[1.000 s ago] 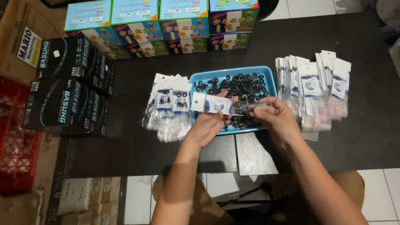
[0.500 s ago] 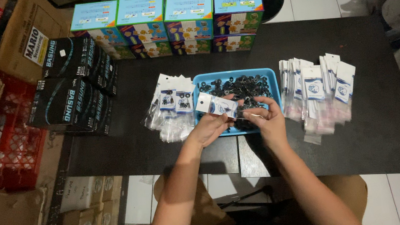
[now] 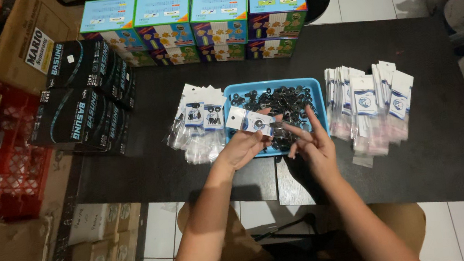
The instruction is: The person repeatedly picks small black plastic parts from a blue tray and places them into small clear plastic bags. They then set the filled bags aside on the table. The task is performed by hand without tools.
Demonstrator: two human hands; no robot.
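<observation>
Holding a small clear packet with a white header card (image 3: 251, 123) over the near rim of the blue tray (image 3: 319, 91), the person's left hand (image 3: 239, 147) has its grip clamped on that packet from below. A second ago both hands were closer together over the tray; now the right hand (image 3: 313, 142) has drawn a little toward the near edge of the counter (image 3: 444, 155), its fingers (image 3: 311, 118) spread apart, and whether a small part sits between them I cannot tell. It looks to me as though a piece is being fed into the packet's mouth, so this packet is mid-filling rather than done.

The tray sits at the middle of the counter, full of small black parts (image 3: 280, 100). Just beside its left wall lies a heap of filled packets (image 3: 200, 122); just beside its right wall stands a fanned stack of empty packets (image 3: 368, 100). Along the far edge runs a row of colourful boxes (image 3: 193, 23), and black cartons (image 3: 84, 102) are piled at the left end.
</observation>
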